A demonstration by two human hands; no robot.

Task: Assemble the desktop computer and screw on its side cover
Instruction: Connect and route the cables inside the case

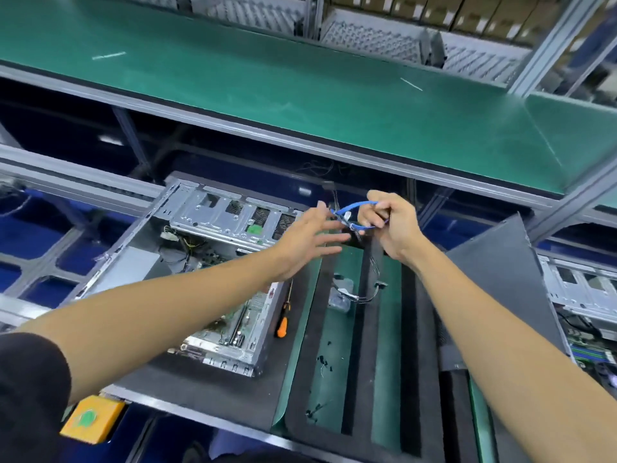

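Observation:
An open desktop case lies on its side on a dark mat, its drive cage and motherboard exposed. My right hand is raised above the bench to the right of the case and grips a looped blue cable bundled with thin black wires. My left hand reaches toward that bundle with fingers spread and straight, its fingertips close to the cable. The dark side cover lies tilted at the right.
An orange-handled screwdriver lies beside the case. A black foam frame on the green mat holds loose wires and small screws. A green shelf overhangs the bench. A second open case sits at the right edge.

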